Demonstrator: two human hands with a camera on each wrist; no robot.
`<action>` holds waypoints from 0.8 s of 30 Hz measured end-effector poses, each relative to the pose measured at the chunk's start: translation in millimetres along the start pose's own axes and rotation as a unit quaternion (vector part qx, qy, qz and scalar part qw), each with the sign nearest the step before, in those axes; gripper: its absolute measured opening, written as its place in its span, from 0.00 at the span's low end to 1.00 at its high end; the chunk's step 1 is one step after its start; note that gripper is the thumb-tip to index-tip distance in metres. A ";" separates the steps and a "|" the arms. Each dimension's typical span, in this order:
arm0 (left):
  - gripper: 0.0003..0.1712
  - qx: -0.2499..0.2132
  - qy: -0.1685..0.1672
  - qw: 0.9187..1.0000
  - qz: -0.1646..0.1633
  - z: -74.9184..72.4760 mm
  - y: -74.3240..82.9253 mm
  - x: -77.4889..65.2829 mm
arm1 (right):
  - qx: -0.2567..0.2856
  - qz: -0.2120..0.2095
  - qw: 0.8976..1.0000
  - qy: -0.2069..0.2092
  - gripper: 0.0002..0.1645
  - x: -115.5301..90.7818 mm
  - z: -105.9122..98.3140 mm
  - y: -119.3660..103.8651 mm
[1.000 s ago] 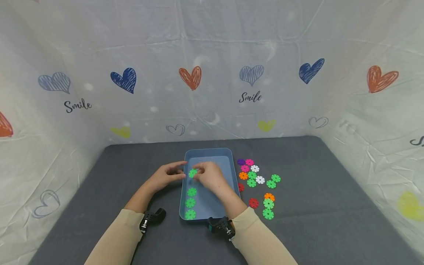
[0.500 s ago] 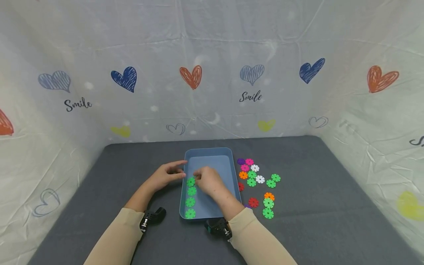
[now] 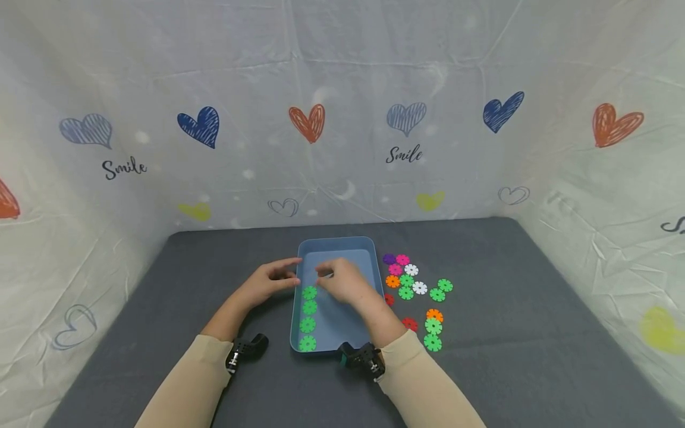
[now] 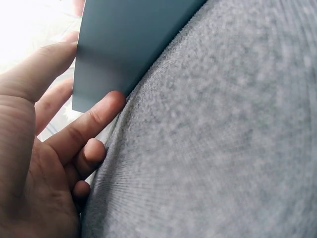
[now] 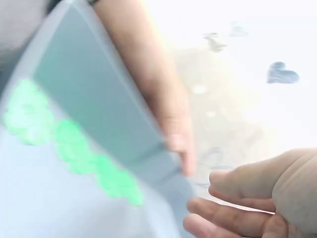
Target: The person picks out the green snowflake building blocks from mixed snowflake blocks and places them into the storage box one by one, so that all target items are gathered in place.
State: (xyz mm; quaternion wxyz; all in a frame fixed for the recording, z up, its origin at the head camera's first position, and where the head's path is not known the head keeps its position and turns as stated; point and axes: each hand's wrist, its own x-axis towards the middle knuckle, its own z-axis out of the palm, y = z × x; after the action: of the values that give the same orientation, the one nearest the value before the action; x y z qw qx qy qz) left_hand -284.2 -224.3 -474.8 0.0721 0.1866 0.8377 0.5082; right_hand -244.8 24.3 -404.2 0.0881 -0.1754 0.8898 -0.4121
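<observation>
A blue rectangular tray (image 3: 337,333) lies on the table with several green notched discs (image 3: 309,307) in a column along its inner left side. My left hand (image 3: 262,284) rests at the tray's left wall, thumb and fingers touching it from outside; the left wrist view shows the fingertips (image 4: 115,100) against that wall (image 4: 114,54). Over the tray, just right of the farthest green disc (image 3: 309,292), hovers my right hand (image 3: 345,282). Nothing shows between its thumb and fingers in the right wrist view, where the discs (image 5: 74,146) look blurred.
Right of the tray lie loose discs: purple (image 3: 389,259), pink (image 3: 402,260), white (image 3: 420,288), orange (image 3: 393,281), red (image 3: 409,323) and green (image 3: 433,342). Dark grey cloth (image 3: 514,309) covers the table. A pale curtain with printed hearts (image 3: 342,172) stands behind.
My right hand has set a green disc down at the far end of the column, let it go and lifted slightly away. The left hand has stayed in place.
</observation>
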 end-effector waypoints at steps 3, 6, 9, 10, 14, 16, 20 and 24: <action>0.34 0.005 0.003 1.000 -0.004 -0.3 0.1 0.9 | 0.013 -0.014 1.000 0.010 0.20 -3.7 -19.8 0.0; 0.34 0.010 0.008 1.000 -0.008 -1.2 -0.1 1.9 | 0.022 -0.021 0.999 0.029 0.20 -8.7 -38.9 3.1; 0.34 0.016 0.010 1.000 -0.007 -1.7 -0.7 2.0 | 0.031 -0.020 0.998 0.049 0.21 -13.5 -55.4 9.7; 0.34 0.018 0.010 1.000 -0.007 -1.8 -0.8 1.9 | 0.036 -0.018 0.998 0.054 0.21 -14.9 -60.4 12.7; 0.34 0.014 0.003 1.000 -0.003 -0.9 -0.3 0.8 | 0.052 -0.009 0.997 0.062 0.23 -19.8 -77.0 26.5; 0.34 0.007 -0.001 1.000 0.000 -0.5 -0.5 0.4 | 0.055 -0.008 0.997 0.059 0.23 -21.1 -83.6 36.0; 0.35 -0.001 -0.004 1.000 0.004 -0.2 -0.4 -0.5 | 0.059 -0.008 0.997 0.051 0.25 -22.0 -94.2 60.4; 0.34 0.008 -0.002 1.000 0.002 -0.1 0.0 -0.8 | 0.077 0.008 0.996 0.053 0.27 -26.8 -104.9 85.8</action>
State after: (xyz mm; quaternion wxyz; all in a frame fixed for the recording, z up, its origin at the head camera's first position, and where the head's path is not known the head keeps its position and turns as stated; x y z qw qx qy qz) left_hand -283.4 -224.7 -474.8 0.0715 0.1902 0.8410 0.5015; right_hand -272.3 159.6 -401.8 0.0578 -0.1388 0.8604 -0.4869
